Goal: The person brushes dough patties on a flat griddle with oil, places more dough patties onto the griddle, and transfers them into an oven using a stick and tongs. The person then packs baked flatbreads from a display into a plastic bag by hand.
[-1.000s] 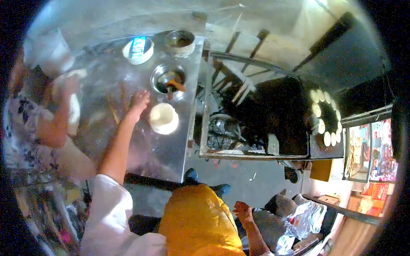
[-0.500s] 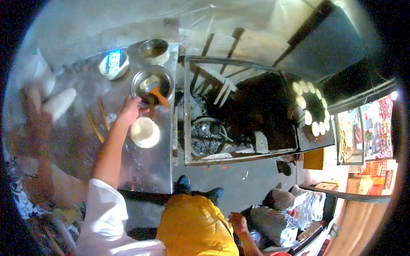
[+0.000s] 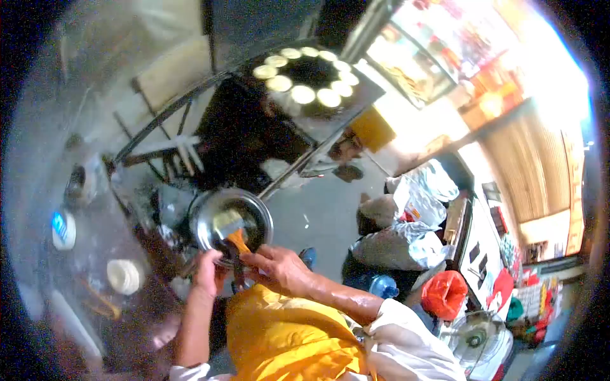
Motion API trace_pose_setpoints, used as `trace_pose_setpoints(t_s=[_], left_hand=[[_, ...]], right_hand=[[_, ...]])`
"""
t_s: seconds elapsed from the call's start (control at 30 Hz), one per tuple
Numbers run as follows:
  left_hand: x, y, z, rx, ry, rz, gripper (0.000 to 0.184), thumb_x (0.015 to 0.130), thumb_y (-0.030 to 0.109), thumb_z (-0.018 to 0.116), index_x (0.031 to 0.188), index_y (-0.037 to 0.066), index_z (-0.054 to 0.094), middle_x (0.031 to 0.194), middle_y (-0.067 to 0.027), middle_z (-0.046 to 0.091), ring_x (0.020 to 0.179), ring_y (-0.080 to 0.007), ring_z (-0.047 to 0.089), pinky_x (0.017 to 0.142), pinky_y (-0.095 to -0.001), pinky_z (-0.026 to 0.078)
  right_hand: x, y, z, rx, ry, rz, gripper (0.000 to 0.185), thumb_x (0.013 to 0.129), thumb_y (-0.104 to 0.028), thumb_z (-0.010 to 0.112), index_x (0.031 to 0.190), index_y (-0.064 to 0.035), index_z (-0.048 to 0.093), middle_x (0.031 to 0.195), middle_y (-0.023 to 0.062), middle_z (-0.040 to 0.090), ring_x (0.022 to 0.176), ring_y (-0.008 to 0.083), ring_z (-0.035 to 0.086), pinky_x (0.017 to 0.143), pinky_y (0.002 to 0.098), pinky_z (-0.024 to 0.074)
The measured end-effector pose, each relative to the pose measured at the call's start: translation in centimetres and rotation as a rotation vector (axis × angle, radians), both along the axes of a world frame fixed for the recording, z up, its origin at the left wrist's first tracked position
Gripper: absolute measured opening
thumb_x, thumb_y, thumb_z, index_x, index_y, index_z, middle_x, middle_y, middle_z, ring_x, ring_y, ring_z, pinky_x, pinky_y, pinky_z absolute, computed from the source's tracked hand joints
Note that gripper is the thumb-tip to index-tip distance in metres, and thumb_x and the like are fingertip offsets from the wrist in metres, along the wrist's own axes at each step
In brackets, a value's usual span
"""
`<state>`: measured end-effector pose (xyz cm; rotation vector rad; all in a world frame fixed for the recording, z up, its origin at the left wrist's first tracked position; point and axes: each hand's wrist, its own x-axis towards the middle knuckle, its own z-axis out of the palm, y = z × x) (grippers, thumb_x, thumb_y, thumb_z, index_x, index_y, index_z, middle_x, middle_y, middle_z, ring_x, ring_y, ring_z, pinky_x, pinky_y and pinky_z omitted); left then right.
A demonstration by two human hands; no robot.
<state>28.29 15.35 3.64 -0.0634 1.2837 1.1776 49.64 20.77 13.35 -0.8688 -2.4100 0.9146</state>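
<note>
A round shiny metal bowl (image 3: 264,213) hangs in front of me, off the table's edge. My left hand (image 3: 208,272) is closed on its near left rim. Inside the bowl lies a brush (image 3: 237,240) with an orange handle and a pale head. My right hand (image 3: 279,265) has its fingers closed around the end of that handle. A dark strip shows below the bowl between my hands; I cannot make out what it is. The bowl's contents are blurred.
On the metal table (image 3: 152,311) at left stand a stack of pale flat rounds (image 3: 125,277) and a white bowl (image 3: 64,236) with a phone. Ahead, a dark griddle (image 3: 359,101) carries a ring of dough rounds (image 3: 302,94). Sacks (image 3: 397,246) and a red bag-lined bin (image 3: 443,296) are at right.
My view has turned right. My left hand has brought the bowl off the table towards me. My right hand has come up from low at my side and taken hold of the brush handle.
</note>
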Motion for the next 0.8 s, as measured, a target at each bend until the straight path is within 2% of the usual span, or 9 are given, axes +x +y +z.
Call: trace_pose_setpoints(t_s=[0.07, 0.17, 0.23, 0.3, 0.4, 0.57, 0.67, 0.73, 0.8], left_hand=[[5.1, 1.5, 0.4, -0.006, -0.197, -0.031, 0.018, 0.077, 0.02, 0.061, 0.09, 0.008, 0.057, 0.083, -0.0042, 0.063, 0.075, -0.0206, 0.063, 0.066, -0.0339, 0.055], [12.1, 4.1, -3.5, 0.042, -0.444, -0.081, 0.022, 0.078, 0.021, 0.061, 0.095, 0.007, 0.059, 0.088, -0.005, 0.065, 0.079, -0.0209, 0.064, 0.07, -0.0339, 0.055], [16.6, 6.0, -3.9, 0.059, -0.577, -0.132, 0.025, 0.083, 0.02, 0.056, 0.102, 0.005, 0.06, 0.099, -0.0076, 0.066, 0.088, -0.0218, 0.064, 0.081, -0.0344, 0.054], [19.9, 8.1, -4.8, -0.007, -0.515, -0.164, 0.026, 0.087, 0.02, 0.051, 0.105, 0.003, 0.06, 0.103, -0.0098, 0.065, 0.094, -0.0225, 0.063, 0.085, -0.0357, 0.053], [24.4, 11.9, -5.1, 0.125, -0.461, -0.312, 0.03, 0.089, 0.022, 0.048, 0.108, 0.002, 0.06, 0.104, -0.0116, 0.065, 0.096, -0.0236, 0.063, 0.086, -0.0364, 0.052], [26.4, 16.0, -3.3, 0.071, -0.54, -0.188, 0.052, 0.088, 0.039, 0.06, 0.127, 0.005, 0.05, 0.122, -0.0099, 0.058, 0.112, -0.0248, 0.056, 0.094, -0.041, 0.047], [26.6, 18.4, -0.8, 0.005, -0.494, -0.215, 0.046, 0.088, 0.028, 0.064, 0.126, 0.004, 0.05, 0.119, -0.0102, 0.06, 0.11, -0.025, 0.058, 0.094, -0.0387, 0.048], [27.0, 20.2, -0.4, 0.237, -0.178, -0.321, 0.042, 0.086, 0.015, 0.065, 0.124, 0.004, 0.051, 0.116, -0.0106, 0.06, 0.106, -0.0235, 0.059, 0.093, -0.036, 0.048], [26.6, 22.0, -0.9, 0.217, -0.155, -0.346, 0.041, 0.085, 0.011, 0.066, 0.123, 0.004, 0.051, 0.116, -0.0104, 0.061, 0.104, -0.0225, 0.06, 0.091, -0.0353, 0.048]], right_hand=[[3.8, 1.4, 0.0, 0.024, 0.064, -0.074, 0.033, 0.082, -0.014, 0.069, 0.113, -0.0089, 0.059, 0.087, 0.0116, 0.057, 0.077, 0.0325, 0.06, 0.068, 0.0397, 0.0522], [9.9, 5.8, 1.7, -0.111, 0.207, -0.287, 0.03, 0.083, -0.013, 0.068, 0.111, -0.0075, 0.058, 0.09, 0.0133, 0.057, 0.079, 0.0342, 0.06, 0.067, 0.0392, 0.0523], [13.1, 8.8, 1.6, -0.106, 0.269, -0.363, 0.029, 0.083, -0.011, 0.068, 0.109, -0.0062, 0.057, 0.093, 0.0146, 0.057, 0.081, 0.0338, 0.061, 0.069, 0.0377, 0.052], [16.6, 10.9, 0.9, -0.079, 0.024, -0.285, 0.027, 0.083, -0.01, 0.067, 0.108, -0.0054, 0.057, 0.097, 0.0155, 0.058, 0.083, 0.0324, 0.062, 0.071, 0.0366, 0.0518], [21.5, 13.1, 2.9, -0.094, 0.141, -0.36, 0.027, 0.082, -0.007, 0.064, 0.107, -0.0043, 0.056, 0.096, 0.0147, 0.059, 0.083, 0.0282, 0.063, 0.072, 0.0357, 0.0513], [27.0, 16.8, 5.3, -0.035, 0.166, -0.445, 0.026, 0.08, -0.001, 0.059, 0.105, -0.0026, 0.057, 0.091, 0.0129, 0.056, 0.077, 0.0259, 0.062, 0.072, 0.0346, 0.0511], [27.2, 18.3, 3.2, -0.065, 0.08, -0.427, 0.025, 0.081, -0.002, 0.059, 0.106, -0.0014, 0.057, 0.09, 0.0135, 0.054, 0.077, 0.0268, 0.062, 0.07, 0.0346, 0.0516], [26.5, 19.4, 2.0, -0.125, 0.123, -0.463, 0.025, 0.082, -0.003, 0.059, 0.106, -0.0009, 0.057, 0.09, 0.0138, 0.053, 0.077, 0.0264, 0.062, 0.068, 0.034, 0.0517], [25.9, 21.1, 1.6, -0.2, 0.149, -0.488, 0.025, 0.084, -0.005, 0.06, 0.109, -0.0004, 0.056, 0.091, 0.0148, 0.053, 0.077, 0.0264, 0.063, 0.066, 0.0318, 0.0528]])
